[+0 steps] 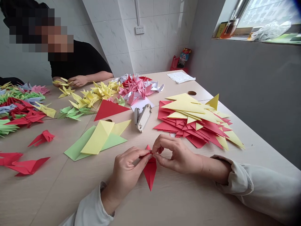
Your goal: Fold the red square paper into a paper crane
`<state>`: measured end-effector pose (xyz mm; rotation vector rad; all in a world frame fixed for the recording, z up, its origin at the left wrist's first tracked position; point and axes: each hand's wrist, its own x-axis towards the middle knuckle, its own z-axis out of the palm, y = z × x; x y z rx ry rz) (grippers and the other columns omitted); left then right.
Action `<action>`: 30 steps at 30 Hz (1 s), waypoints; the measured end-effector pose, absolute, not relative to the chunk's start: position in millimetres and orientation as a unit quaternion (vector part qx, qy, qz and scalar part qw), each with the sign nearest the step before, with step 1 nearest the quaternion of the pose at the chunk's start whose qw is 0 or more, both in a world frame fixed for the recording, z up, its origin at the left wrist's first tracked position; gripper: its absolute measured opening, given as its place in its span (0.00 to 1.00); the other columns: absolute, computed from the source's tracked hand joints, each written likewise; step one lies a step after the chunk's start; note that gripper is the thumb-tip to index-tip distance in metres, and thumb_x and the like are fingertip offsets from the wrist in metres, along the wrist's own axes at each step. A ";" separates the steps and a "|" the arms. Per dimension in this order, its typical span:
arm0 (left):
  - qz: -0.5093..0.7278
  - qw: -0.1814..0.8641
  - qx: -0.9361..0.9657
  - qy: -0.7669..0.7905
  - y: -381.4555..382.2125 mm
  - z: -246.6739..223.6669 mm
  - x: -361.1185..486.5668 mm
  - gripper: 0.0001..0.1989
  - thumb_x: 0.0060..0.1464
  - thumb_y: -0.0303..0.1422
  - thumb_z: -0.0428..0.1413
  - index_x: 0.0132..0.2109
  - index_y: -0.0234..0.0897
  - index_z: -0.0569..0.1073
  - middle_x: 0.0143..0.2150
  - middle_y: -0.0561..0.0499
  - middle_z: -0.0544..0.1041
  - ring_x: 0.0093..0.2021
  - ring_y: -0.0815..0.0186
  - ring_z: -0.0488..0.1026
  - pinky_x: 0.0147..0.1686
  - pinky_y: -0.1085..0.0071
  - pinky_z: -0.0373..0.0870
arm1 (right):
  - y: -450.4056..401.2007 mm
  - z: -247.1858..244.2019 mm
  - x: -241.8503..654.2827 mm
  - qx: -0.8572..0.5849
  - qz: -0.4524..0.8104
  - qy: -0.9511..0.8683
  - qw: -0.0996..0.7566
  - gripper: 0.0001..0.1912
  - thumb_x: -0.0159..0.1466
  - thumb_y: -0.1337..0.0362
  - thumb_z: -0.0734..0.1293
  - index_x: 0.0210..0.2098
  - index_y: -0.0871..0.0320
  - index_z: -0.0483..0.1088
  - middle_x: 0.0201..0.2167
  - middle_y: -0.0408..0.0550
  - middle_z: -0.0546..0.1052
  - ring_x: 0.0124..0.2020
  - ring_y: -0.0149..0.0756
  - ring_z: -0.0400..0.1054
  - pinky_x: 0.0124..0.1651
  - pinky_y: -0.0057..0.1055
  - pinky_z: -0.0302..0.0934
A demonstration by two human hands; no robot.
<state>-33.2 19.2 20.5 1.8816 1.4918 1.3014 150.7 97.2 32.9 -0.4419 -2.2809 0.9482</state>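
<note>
A folded red paper piece (150, 174) hangs point-down between my two hands, near the front of the table. My left hand (131, 171) pinches its upper part between thumb and fingers. My right hand (177, 155) pinches the same spot from the other side, and the fingertips of both hands nearly meet. Just beyond them stands a grey stapler (144, 118). Yellow folded sheets (97, 138) lie over green ones (80, 146) to the left. On the right is a pile of red folded sheets (169, 127) with yellow ones (188, 105) on top.
Several folded red pieces (42, 138) lie at the left. Heaps of yellow (103, 91), pink (138, 88) and green (75, 113) folded paper cover the far side. A person in black (82, 59) sits at the far left, hands on yellow paper. White paper (181, 77) lies at the back.
</note>
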 end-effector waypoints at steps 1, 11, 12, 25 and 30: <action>0.465 0.193 0.679 0.535 18.8 20.9 -33.0 0.05 0.55 0.26 0.58 0.37 0.37 0.79 0.32 0.49 0.80 0.31 0.67 0.75 0.31 0.74 0.72 | 96.5 32.5 150.3 -0.169 0.355 -0.864 0.314 0.03 0.63 0.69 0.63 0.36 0.57 0.67 0.33 0.48 0.73 0.33 0.32 0.66 0.35 0.28 0.63; 0.442 0.182 0.690 0.544 17.4 25.3 -31.5 0.05 0.54 0.25 0.57 0.34 0.36 0.78 0.28 0.50 0.77 0.29 0.67 0.73 0.30 0.73 0.70 | 95.0 29.8 148.8 -0.174 0.247 -0.905 0.297 0.06 0.56 0.73 0.63 0.33 0.59 0.69 0.31 0.47 0.72 0.29 0.31 0.63 0.29 0.27 0.55; 0.452 0.189 0.681 0.544 17.8 25.2 -31.9 0.05 0.54 0.26 0.57 0.34 0.36 0.78 0.29 0.51 0.78 0.29 0.67 0.74 0.30 0.74 0.71 | 96.0 29.0 148.5 -0.181 0.254 -0.905 0.290 0.06 0.55 0.73 0.63 0.32 0.59 0.69 0.30 0.46 0.72 0.29 0.31 0.63 0.29 0.27 0.55; 0.489 0.261 0.602 0.575 20.3 21.5 -31.9 0.03 0.51 0.29 0.61 0.36 0.39 0.78 0.32 0.55 0.81 0.31 0.70 0.77 0.34 0.78 0.74 | 100.2 38.5 148.8 -0.238 0.507 -0.786 0.261 0.03 0.62 0.67 0.65 0.34 0.60 0.71 0.31 0.45 0.75 0.31 0.29 0.64 0.36 0.26 0.60; 0.469 0.283 0.604 0.579 18.0 24.4 -30.1 0.03 0.54 0.31 0.59 0.36 0.39 0.77 0.32 0.55 0.80 0.31 0.70 0.76 0.33 0.79 0.73 | 97.6 39.6 147.9 -0.242 0.492 -0.793 0.265 0.02 0.60 0.70 0.65 0.31 0.60 0.70 0.29 0.44 0.74 0.30 0.29 0.64 0.34 0.25 0.60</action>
